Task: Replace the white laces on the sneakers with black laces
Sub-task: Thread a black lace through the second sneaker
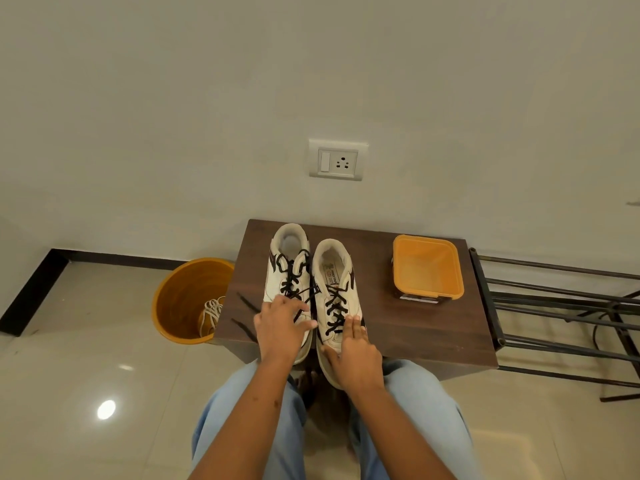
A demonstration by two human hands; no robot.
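Head view looks down on a dark wooden desk that carries both sneakers side by side, toes toward the person. Beyond the right hand's grip and off to its right stands an empty orange tub; left of the left hand's grip, down on the floor, an orange bucket holds the discarded white laces.

Both shoes already wear black laces, so the job looks close to done. The left sneaker lies under the left hand, whose fingers spread flat over the toe and lower lacing, holding nothing. The right hand rests with straight fingers on the toe of the right sneaker — also a flat, wide grip, pinching no lace.

Risks, as I judge them: the right sneaker's toe overhangs the near desk edge, so a careless pull toward the body could tip it off. Loose black ends trail on the desk just left of the left grip — a sliding palm could drag them and slacken the crossings. Whether the ends are tied cannot be told.
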